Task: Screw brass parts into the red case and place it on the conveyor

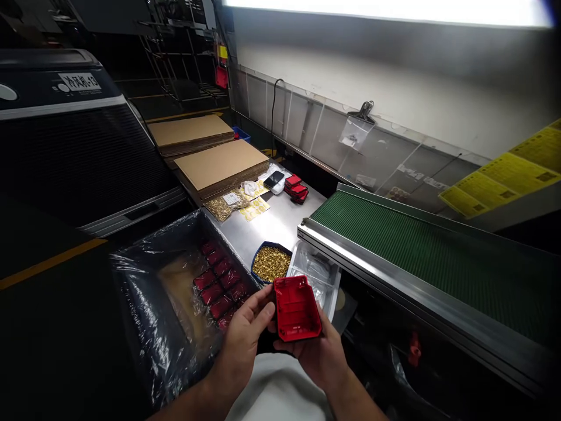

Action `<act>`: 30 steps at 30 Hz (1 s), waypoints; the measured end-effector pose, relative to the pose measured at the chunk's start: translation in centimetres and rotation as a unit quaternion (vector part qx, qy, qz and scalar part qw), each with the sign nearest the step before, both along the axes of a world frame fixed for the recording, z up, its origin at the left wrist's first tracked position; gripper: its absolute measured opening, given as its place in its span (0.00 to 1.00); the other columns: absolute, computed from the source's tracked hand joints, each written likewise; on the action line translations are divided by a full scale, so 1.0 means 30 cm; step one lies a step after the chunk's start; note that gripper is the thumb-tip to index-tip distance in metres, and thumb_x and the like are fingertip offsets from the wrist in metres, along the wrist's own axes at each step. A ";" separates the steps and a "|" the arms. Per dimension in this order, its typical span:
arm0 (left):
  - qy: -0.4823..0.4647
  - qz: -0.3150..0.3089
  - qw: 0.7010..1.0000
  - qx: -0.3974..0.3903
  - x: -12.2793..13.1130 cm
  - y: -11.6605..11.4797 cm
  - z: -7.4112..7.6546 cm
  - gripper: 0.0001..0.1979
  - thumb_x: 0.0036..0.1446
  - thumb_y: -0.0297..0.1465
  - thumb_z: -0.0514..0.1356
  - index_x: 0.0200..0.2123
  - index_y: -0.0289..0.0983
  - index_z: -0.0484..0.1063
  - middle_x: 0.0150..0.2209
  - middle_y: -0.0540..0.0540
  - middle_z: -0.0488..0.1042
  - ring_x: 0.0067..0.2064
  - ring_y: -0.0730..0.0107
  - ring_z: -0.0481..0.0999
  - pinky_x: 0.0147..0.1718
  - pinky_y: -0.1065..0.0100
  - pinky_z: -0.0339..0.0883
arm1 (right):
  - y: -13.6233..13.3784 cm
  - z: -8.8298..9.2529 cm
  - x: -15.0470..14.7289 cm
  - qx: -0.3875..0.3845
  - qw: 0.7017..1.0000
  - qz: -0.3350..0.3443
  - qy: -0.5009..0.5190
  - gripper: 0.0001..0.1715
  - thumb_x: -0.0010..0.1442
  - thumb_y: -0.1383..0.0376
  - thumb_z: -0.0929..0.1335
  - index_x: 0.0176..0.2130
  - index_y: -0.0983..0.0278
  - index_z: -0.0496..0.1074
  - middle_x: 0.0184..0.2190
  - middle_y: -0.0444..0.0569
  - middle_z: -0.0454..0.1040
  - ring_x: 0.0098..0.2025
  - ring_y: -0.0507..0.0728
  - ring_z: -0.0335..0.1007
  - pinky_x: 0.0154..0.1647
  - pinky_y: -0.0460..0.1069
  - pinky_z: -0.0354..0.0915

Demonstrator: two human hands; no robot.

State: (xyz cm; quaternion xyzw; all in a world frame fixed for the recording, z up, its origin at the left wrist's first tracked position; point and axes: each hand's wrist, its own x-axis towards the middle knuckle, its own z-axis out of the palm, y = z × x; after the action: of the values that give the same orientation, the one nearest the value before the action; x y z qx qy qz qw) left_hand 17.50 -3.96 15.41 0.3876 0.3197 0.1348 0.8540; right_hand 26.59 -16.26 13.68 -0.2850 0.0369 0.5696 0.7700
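Observation:
A red plastic housing (298, 309), hollow side facing me, is held between both hands over my lap. My left hand (248, 324) grips its left edge with thumb and fingers. From below and the right, my right hand (322, 351) supports it, fingers partly hidden underneath. Just beyond the housing stands a dark blue bowl of small brass-coloured parts (272, 263). Beside the bowl, a white tray (336, 286) holds clear plastic bags. To the left, a bin lined with clear plastic (144, 292) contains several dark red pieces (221, 280) in rows.
A green conveyor belt (407, 257) with a metal edge runs along the right. Cardboard stacks (221, 162), a bag of brass parts (221, 207), yellow sticker sheets (254, 209), a phone (274, 179) and small red parts (296, 189) lie further back. A large dark machine (79, 152) stands left.

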 end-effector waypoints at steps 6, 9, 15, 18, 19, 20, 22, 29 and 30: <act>-0.001 0.014 0.999 0.040 -0.007 -0.010 0.000 0.30 0.55 0.37 0.68 0.57 0.34 0.63 0.56 0.37 0.71 0.59 0.54 0.68 0.56 0.59 0.64 | -0.009 -0.013 -0.021 0.000 1.000 0.001 0.021 0.34 0.68 0.48 0.55 0.53 0.69 0.73 0.43 0.58 0.80 0.42 0.63 0.78 0.37 0.55 0.73; -0.004 0.015 0.999 0.037 -0.017 -0.014 0.007 0.31 0.55 0.36 0.68 0.59 0.35 0.62 0.57 0.38 0.71 0.59 0.55 0.67 0.56 0.60 0.64 | -0.015 -0.014 -0.024 -0.004 1.000 0.001 0.013 0.35 0.67 0.47 0.55 0.53 0.69 0.72 0.41 0.58 0.80 0.40 0.62 0.78 0.37 0.55 0.73; -0.040 -0.002 0.999 0.009 -0.049 -0.021 -0.002 0.30 0.59 0.34 0.64 0.62 0.37 0.59 0.58 0.39 0.69 0.61 0.55 0.65 0.59 0.59 0.61 | -0.030 -0.048 -0.026 -0.048 0.999 -0.009 -0.016 0.32 0.64 0.45 0.61 0.51 0.66 0.74 0.38 0.55 0.80 0.37 0.61 0.76 0.36 0.56 0.73; -0.033 -0.009 0.999 -0.012 -0.061 -0.017 -0.011 0.31 0.60 0.38 0.63 0.62 0.37 0.57 0.59 0.39 0.68 0.61 0.54 0.65 0.60 0.58 0.60 | -0.031 -0.044 -0.036 -0.080 0.987 -0.007 -0.141 0.31 0.64 0.47 0.62 0.57 0.62 0.69 0.49 0.55 0.77 0.47 0.63 0.74 0.49 0.60 0.71; -0.026 -0.016 0.999 -0.012 -0.063 -0.014 -0.016 0.32 0.60 0.40 0.63 0.63 0.38 0.56 0.59 0.39 0.68 0.61 0.54 0.65 0.60 0.59 0.61 | -0.030 -0.033 -0.042 -0.100 0.970 0.004 -0.222 0.29 0.65 0.48 0.62 0.59 0.60 0.67 0.53 0.54 0.74 0.51 0.62 0.71 0.55 0.59 0.67; -0.014 -0.026 1.000 -0.004 -0.066 -0.009 -0.025 0.33 0.60 0.41 0.63 0.63 0.39 0.55 0.58 0.40 0.68 0.61 0.54 0.65 0.59 0.60 0.61 | -0.029 -0.019 -0.049 -0.120 0.942 0.025 -0.313 0.28 0.65 0.50 0.62 0.60 0.58 0.65 0.57 0.53 0.71 0.55 0.62 0.69 0.59 0.59 0.64; 0.026 -0.037 0.999 0.017 -0.071 0.001 -0.048 0.34 0.59 0.42 0.64 0.63 0.43 0.54 0.56 0.42 0.70 0.59 0.55 0.67 0.56 0.62 0.63 | -0.028 0.007 -0.062 -0.140 0.867 0.087 -0.470 0.28 0.66 0.53 0.63 0.62 0.56 0.62 0.60 0.52 0.66 0.59 0.61 0.65 0.62 0.57 0.61; 0.068 -0.030 0.992 -0.102 -0.176 0.027 -0.134 0.35 0.55 0.36 0.66 0.63 0.42 0.56 0.51 0.39 0.72 0.54 0.49 0.72 0.49 0.55 0.70 | -0.024 -0.230 0.043 -0.263 0.776 0.166 -0.549 0.26 0.68 0.50 0.57 0.48 0.60 0.73 0.40 0.49 0.78 0.43 0.57 0.74 0.45 0.51 0.68; 0.053 -0.014 0.988 -0.146 -0.202 0.029 -0.141 0.36 0.55 0.35 0.66 0.64 0.41 0.54 0.50 0.37 0.73 0.55 0.48 0.71 0.52 0.52 0.68 | -0.022 -0.299 0.084 -0.309 0.759 0.155 -0.552 0.24 0.67 0.50 0.58 0.45 0.62 0.73 0.37 0.49 0.78 0.40 0.57 0.73 0.43 0.51 0.68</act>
State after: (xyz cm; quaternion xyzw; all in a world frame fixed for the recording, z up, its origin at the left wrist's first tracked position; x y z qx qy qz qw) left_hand 11.43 -3.09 11.18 0.2702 0.3755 0.0540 0.8849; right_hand 29.12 -16.92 4.72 -0.7742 -0.2659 0.3827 0.4284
